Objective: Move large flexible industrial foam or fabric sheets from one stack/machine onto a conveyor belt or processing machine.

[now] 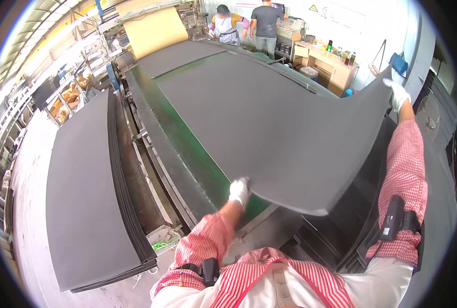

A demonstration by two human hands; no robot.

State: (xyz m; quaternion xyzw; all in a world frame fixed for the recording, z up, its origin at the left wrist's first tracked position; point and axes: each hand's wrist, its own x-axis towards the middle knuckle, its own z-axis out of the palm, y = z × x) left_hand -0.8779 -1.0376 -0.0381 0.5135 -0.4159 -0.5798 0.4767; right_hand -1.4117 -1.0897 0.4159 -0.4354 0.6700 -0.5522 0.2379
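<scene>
The grey sheet [280, 118] lies mostly on the green belt [174, 131], its right side lifted and its near corner hanging past the belt's end; the gloved right hand [398, 96] has its fingers closed on the raised far-right corner; the gloved left hand [239, 192] touches the near-left edge, fingers curled, though whether they grip I cannot tell; a stack [92, 190] of grey sheets stands left of the belt; two people [228, 26] [266, 25] stand beyond.
</scene>
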